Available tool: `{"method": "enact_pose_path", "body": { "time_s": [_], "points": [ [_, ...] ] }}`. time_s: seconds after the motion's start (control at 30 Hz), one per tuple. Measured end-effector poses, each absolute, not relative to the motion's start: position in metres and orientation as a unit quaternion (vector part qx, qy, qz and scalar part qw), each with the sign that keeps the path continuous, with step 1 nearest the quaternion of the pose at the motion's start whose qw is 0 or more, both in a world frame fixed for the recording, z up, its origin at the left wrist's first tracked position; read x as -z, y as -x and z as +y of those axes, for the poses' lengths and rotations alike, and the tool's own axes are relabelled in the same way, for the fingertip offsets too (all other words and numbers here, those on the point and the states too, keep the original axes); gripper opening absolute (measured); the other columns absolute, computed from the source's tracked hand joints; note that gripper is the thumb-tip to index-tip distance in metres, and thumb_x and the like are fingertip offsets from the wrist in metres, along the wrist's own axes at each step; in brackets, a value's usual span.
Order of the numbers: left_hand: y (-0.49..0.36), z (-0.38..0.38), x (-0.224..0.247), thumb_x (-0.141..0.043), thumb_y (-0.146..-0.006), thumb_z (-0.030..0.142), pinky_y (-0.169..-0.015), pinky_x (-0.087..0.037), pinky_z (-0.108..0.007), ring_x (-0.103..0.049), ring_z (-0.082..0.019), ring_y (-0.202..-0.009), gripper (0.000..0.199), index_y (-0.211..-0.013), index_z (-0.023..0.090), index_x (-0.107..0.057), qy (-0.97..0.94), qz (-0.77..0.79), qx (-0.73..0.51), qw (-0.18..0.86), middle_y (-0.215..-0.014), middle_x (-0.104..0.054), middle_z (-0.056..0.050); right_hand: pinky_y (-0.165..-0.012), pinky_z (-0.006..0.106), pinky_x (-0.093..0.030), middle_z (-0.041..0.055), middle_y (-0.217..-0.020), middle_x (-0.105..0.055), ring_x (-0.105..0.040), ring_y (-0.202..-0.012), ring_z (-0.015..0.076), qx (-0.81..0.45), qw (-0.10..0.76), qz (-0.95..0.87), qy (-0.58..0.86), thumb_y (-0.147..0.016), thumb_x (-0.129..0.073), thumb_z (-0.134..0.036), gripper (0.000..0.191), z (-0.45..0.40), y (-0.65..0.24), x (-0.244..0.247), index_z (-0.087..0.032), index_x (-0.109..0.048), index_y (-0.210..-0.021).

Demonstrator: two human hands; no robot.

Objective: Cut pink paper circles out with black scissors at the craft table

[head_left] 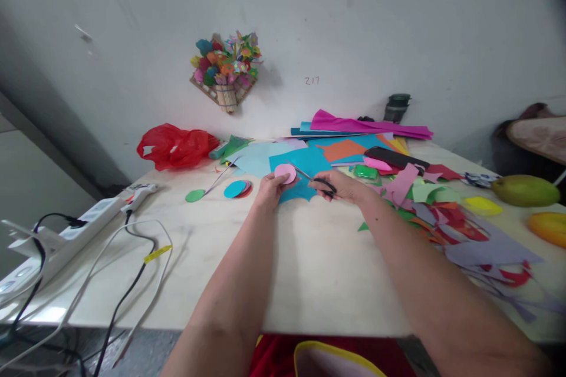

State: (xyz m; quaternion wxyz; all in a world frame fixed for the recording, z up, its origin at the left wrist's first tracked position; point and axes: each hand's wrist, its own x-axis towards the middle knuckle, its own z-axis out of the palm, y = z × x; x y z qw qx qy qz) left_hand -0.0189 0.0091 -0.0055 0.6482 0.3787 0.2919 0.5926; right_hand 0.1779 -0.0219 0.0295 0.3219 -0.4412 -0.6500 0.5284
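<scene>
Between its fingertips my left hand [270, 189] pinches a round pink disc [285, 174]. My right hand [338, 185] is closed on the black handles of a pair of scissors [326, 187], whose blades point left toward the disc's edge. Below both hands lies a blue sheet [300, 160] with scalloped cut-outs along its near edge. Left of my left hand rests a small stack of discs, with a blue disc [234, 189] on top and pink and red ones showing beneath. Farther left is a green disc [195, 195] with a thin stem-like strip.
Colored scraps [442, 218] cover the table's right side, near a black phone [395, 158], a green mango [525, 190] and an orange fruit [548, 228]. Rolled magenta sheets [371, 125] lie at the back. At left are a red plastic bag [174, 146] and a power strip [66, 241] with cables.
</scene>
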Motion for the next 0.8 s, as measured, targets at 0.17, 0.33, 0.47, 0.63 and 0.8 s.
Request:
{"method": "enact_pose_path", "body": {
  "time_s": [0.17,0.33,0.47,0.63,0.8],
  "points": [
    [0.0184,0.0094,0.0063,-0.074,-0.06,0.01,-0.086,-0.053,-0.039,-0.068,-0.027,-0.089,0.021,-0.08,0.005,-0.068,-0.388,0.288,-0.578,0.657,-0.083,-0.071,-0.014,-0.03,0.02,-0.021,-0.0005,-0.049,-0.053,-0.046,-0.036,0.0077,-0.542,0.321,-0.652,0.421,-0.078,-0.059,-0.038,0.026,-0.0232,-0.1772,-0.0299,-0.017,-0.05,-0.065],
    [0.0187,0.011,0.009,-0.074,-0.061,0.012,-0.084,-0.054,-0.038,-0.069,-0.025,-0.082,0.023,-0.082,0.004,-0.069,-0.406,0.278,-0.566,0.661,-0.083,-0.071,-0.013,-0.03,0.02,-0.023,0.0002,-0.051,-0.054,-0.046,-0.038,0.0078,-0.531,0.323,-0.662,0.419,-0.078,-0.061,-0.037,0.026,-0.0241,-0.1762,-0.0287,-0.017,-0.049,-0.065],
    [0.0182,0.0104,0.0083,-0.075,-0.06,0.012,-0.085,-0.053,-0.038,-0.069,-0.026,-0.085,0.023,-0.081,0.005,-0.068,-0.402,0.287,-0.565,0.661,-0.082,-0.071,-0.014,-0.029,0.019,-0.021,-0.0008,-0.05,-0.053,-0.045,-0.037,0.0072,-0.522,0.327,-0.664,0.424,-0.077,-0.061,-0.037,0.026,-0.0231,-0.1752,-0.0275,-0.016,-0.05,-0.066],
    [0.018,0.0094,0.0068,-0.073,-0.06,0.011,-0.085,-0.053,-0.04,-0.068,-0.027,-0.087,0.021,-0.08,0.005,-0.068,-0.399,0.288,-0.57,0.658,-0.081,-0.071,-0.014,-0.03,0.02,-0.02,-0.0009,-0.05,-0.053,-0.044,-0.036,0.0069,-0.516,0.334,-0.658,0.435,-0.076,-0.061,-0.039,0.026,-0.0223,-0.1746,-0.0278,-0.016,-0.052,-0.067],
    [0.0184,0.0103,0.0072,-0.074,-0.059,0.01,-0.085,-0.054,-0.04,-0.068,-0.027,-0.086,0.021,-0.079,0.005,-0.068,-0.396,0.286,-0.573,0.658,-0.082,-0.071,-0.013,-0.033,0.021,-0.025,-0.0019,-0.049,-0.053,-0.044,-0.036,0.0077,-0.535,0.334,-0.643,0.435,-0.074,-0.064,-0.038,0.024,-0.0183,-0.1755,-0.0248,-0.016,-0.053,-0.069]
  ]
}}
